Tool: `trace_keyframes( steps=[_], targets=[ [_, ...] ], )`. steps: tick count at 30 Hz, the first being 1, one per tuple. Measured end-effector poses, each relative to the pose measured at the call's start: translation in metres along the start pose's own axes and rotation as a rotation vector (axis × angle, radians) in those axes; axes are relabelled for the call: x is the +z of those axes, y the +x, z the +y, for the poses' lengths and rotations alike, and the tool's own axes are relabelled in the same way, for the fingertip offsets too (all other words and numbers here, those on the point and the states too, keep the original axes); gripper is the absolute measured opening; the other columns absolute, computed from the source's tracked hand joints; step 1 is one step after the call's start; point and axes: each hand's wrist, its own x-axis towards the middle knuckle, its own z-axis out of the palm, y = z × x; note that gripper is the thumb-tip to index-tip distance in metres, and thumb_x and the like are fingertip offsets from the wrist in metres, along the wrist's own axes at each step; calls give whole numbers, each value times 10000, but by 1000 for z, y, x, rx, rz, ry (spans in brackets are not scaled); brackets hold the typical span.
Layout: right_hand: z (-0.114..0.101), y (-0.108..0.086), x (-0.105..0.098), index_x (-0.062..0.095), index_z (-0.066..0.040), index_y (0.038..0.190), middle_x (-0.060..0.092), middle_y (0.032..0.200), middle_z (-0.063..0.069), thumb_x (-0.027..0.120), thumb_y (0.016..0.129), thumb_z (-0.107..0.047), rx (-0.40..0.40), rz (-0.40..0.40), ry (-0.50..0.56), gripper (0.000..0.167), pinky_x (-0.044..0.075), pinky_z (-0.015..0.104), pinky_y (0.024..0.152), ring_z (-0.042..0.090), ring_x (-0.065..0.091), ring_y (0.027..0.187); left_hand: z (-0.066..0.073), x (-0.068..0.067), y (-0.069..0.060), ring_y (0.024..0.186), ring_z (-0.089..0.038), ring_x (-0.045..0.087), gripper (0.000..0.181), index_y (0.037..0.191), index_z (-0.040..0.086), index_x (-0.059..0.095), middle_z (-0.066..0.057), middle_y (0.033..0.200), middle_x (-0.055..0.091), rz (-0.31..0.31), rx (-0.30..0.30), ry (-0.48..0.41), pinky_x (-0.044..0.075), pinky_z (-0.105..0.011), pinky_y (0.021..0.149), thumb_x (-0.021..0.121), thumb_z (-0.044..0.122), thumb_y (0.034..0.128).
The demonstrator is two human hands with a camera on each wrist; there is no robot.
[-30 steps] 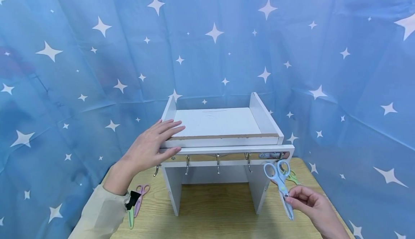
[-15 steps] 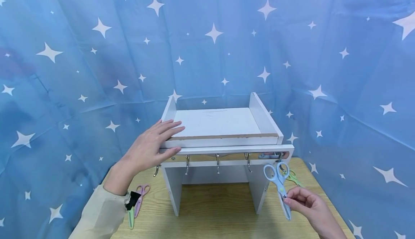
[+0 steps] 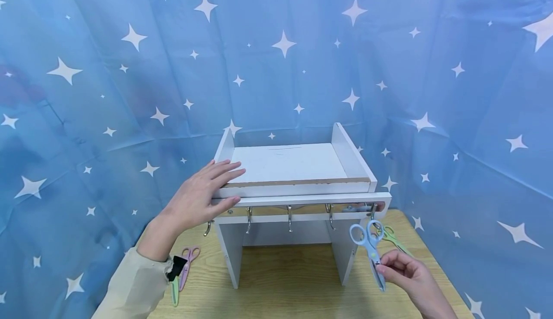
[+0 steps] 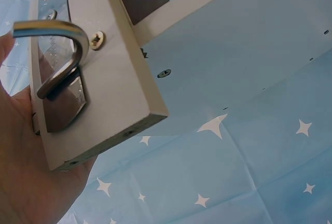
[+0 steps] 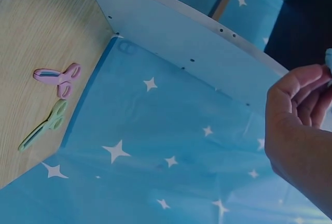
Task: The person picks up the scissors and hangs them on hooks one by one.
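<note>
My left hand (image 3: 196, 196) rests on the front left corner of a white shelf rack (image 3: 298, 199), thumb along its front board and fingers over the top. A row of metal hooks (image 3: 290, 219) runs along that board; one hook (image 4: 78, 42) shows large in the left wrist view. My right hand (image 3: 410, 276) pinches pale blue scissors (image 3: 373, 254) by the blades, handle loops upward. The loops are at the rightmost hook (image 3: 373, 209); whether one is round it I cannot tell. In the right wrist view only a sliver of the scissors (image 5: 329, 60) shows.
Purple scissors (image 3: 188, 267) and light green scissors (image 3: 174, 292), partly hidden by the sleeve, lie on the wooden table (image 3: 294, 271). Other green scissors (image 3: 395, 239) lie at the right, with pink scissors (image 5: 59, 78) near them in the right wrist view. A starry blue curtain (image 3: 276, 88) hangs behind.
My right hand and the blue scissors have moved slightly down and left, so the handle loops sit lower against the rightmost hook. The left hand has stayed in place on the rack.
</note>
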Motion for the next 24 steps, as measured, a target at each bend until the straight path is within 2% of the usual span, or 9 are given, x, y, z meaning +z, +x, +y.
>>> trace_keyframes(
  steps=[6,13,20,22,24],
  targets=[
    [0,2,2,659,-94,1119,692,953,-93,587,1013,-230,75,58,-11,187,585,248,777,110,653,853,0,0,0,1482,-247,368,605,1498,227,471,-21,1552,459,5,6,1,222,-460,1281,621,430,948],
    [5,6,0,646,-43,1205,672,989,-80,579,1015,-280,123,49,-68,311,587,235,816,103,648,893,0,1,0,1482,-241,368,607,1500,232,468,-15,1551,461,5,0,-4,225,-456,1280,625,429,948],
    [20,11,-7,669,-64,1181,662,970,-128,530,1041,-189,47,-29,-60,234,595,197,812,65,648,877,-1,2,0,1485,-236,365,606,1500,238,467,-7,1549,463,8,-4,-6,224,-446,1282,623,438,950],
    [22,13,-7,666,-52,1191,667,968,-132,526,1043,-185,44,-30,-71,243,594,193,809,55,647,872,-1,2,0,1485,-236,365,606,1499,237,468,-7,1547,465,10,-4,-8,222,-443,1284,624,438,949],
    [23,13,-7,644,6,1216,669,966,-128,533,1040,-189,49,-19,-91,285,594,192,805,49,649,872,-1,2,0,1485,-237,366,606,1498,236,470,-7,1546,467,12,-5,-10,220,-439,1285,625,438,948]
  ],
)
